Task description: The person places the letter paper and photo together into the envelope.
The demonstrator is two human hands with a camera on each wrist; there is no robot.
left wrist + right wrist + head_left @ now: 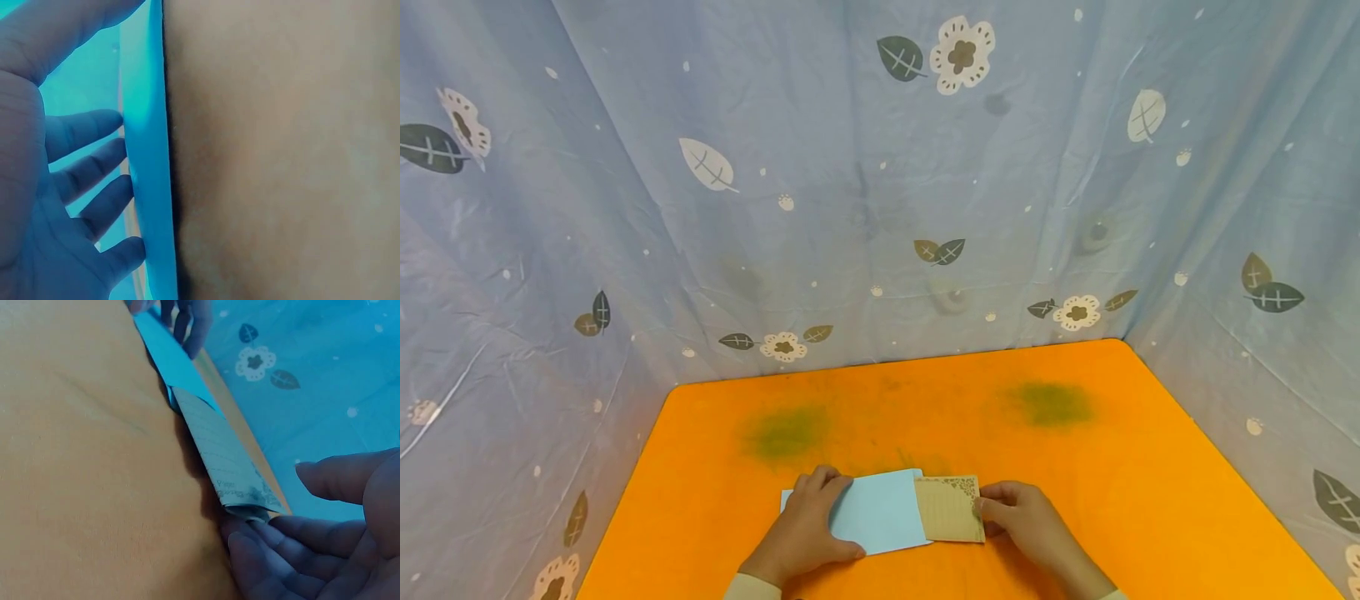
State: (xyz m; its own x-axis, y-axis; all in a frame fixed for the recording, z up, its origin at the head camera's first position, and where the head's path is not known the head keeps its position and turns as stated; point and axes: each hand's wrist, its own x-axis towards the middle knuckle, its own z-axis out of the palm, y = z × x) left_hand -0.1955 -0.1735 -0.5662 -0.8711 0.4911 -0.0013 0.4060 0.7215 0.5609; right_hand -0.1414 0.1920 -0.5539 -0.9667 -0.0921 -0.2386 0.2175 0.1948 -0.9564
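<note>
Left hand lies flat on the pale blue envelope, pinning it to the orange worktop. Right hand pinches the lined tan card, half inside the envelope's mouth. Insertion step; next calls for a straight, level push.

Two bare hands, no gloves, rings or watch visible. Left hand & right hand each come out of a pale, cream-ish long sleeve; only the cuffs show, at the bottom edge of the head view. Left cuff looks plain and snug at the wrist, no pattern or buttons seen. Wrist views show fingers only, nails short.
</note>
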